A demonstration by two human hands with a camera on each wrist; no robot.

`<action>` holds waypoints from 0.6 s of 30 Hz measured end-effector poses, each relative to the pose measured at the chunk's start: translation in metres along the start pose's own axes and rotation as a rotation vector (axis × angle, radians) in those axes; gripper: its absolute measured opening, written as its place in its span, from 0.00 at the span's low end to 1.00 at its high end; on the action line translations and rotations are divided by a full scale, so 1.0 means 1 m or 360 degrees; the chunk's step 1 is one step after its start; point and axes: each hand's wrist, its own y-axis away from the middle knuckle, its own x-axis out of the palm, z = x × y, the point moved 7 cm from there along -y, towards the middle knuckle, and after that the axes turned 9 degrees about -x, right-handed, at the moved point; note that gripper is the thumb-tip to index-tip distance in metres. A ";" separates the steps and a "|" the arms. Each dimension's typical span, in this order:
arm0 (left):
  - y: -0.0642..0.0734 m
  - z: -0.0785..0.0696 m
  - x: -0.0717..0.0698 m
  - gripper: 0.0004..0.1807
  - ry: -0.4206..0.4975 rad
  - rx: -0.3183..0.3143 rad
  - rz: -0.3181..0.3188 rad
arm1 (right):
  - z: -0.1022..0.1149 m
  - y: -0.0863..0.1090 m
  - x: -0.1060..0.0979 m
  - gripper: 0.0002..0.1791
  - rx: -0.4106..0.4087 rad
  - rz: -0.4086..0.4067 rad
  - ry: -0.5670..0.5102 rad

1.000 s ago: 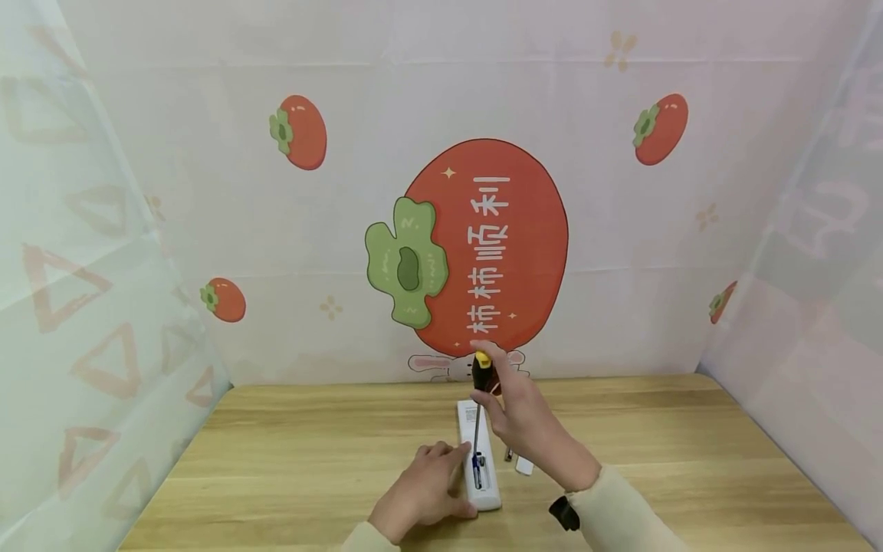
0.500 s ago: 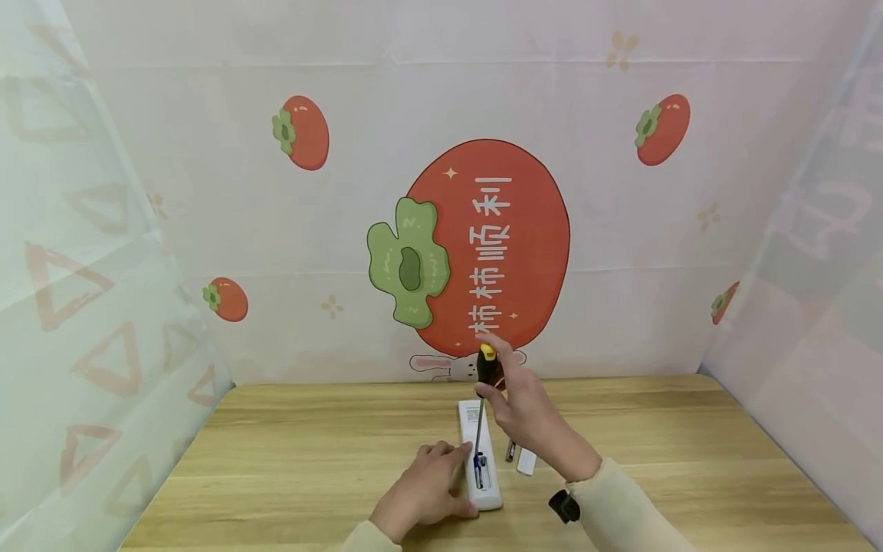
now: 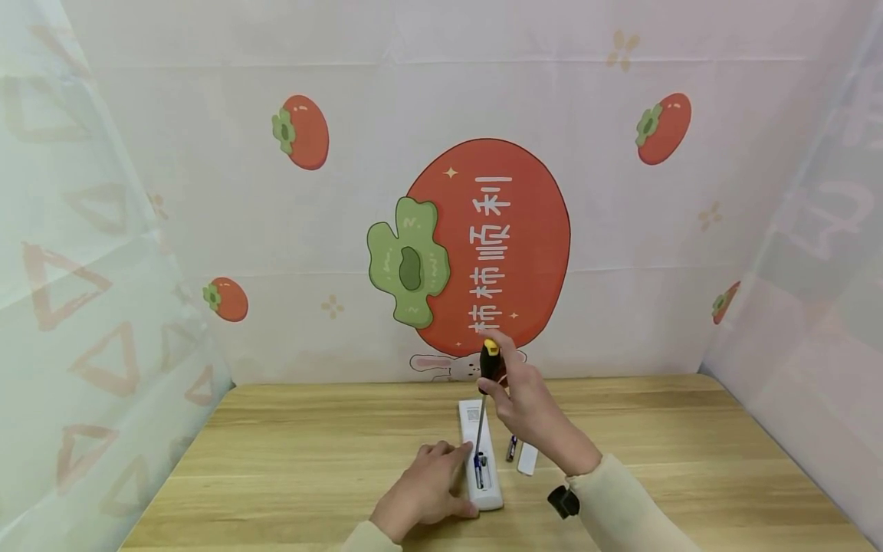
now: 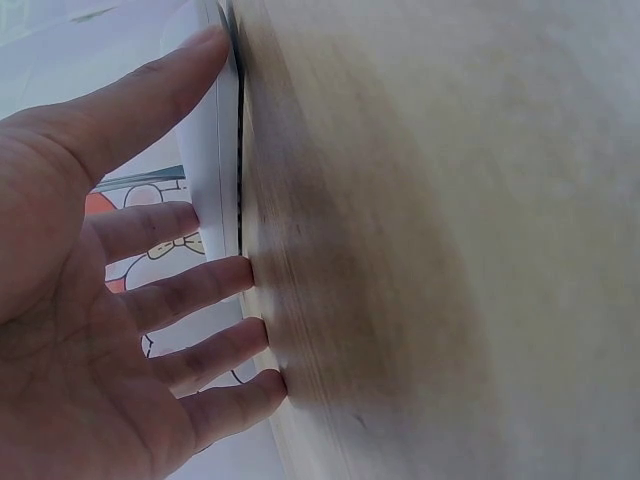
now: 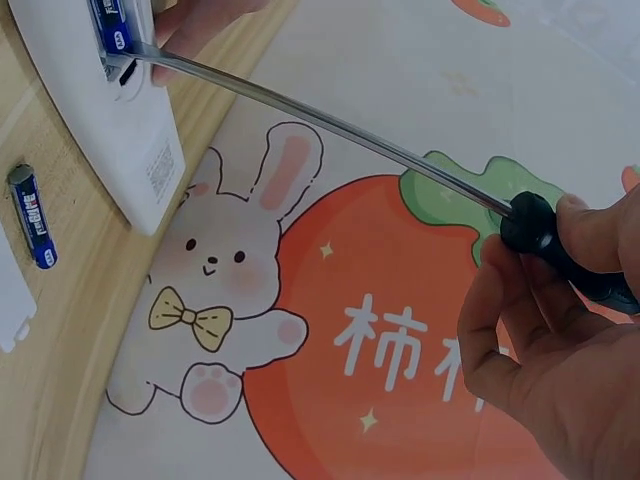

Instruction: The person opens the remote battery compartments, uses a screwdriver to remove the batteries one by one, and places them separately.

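A white remote control [image 3: 487, 484] lies back side up on the table, its battery compartment uncovered. One blue battery [image 5: 111, 22] sits in the compartment. My right hand [image 3: 534, 410] grips the black-and-yellow handle of a screwdriver [image 5: 330, 125], one finger over the handle's end. Its metal tip reaches into the compartment at the end of that battery. Beside the remote, my left hand [image 3: 426, 487] touches its left edge with thumb and index finger; the other fingertips [image 4: 268, 390] rest on the table, fairly straight.
Right of the remote, a loose blue battery [image 3: 511, 448] lies beside a white battery cover [image 3: 527, 458]. The wooden table [image 3: 310, 452] ends at a printed cloth backdrop [image 3: 345, 230], with cloth sides at left and right.
My right hand and the screwdriver handle have shifted slightly up and to the right, leaning the shaft more. More of the loose battery and cover shows. The left hand stays on the remote.
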 end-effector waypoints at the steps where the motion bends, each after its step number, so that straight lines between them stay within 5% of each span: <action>1: 0.000 0.000 0.000 0.49 -0.0001 0.0001 -0.0001 | 0.000 0.000 0.000 0.42 0.0002 -0.0002 0.0005; 18: 0.000 0.000 -0.001 0.49 0.0004 -0.0007 0.0005 | -0.001 0.000 0.002 0.42 0.0068 -0.0039 0.0032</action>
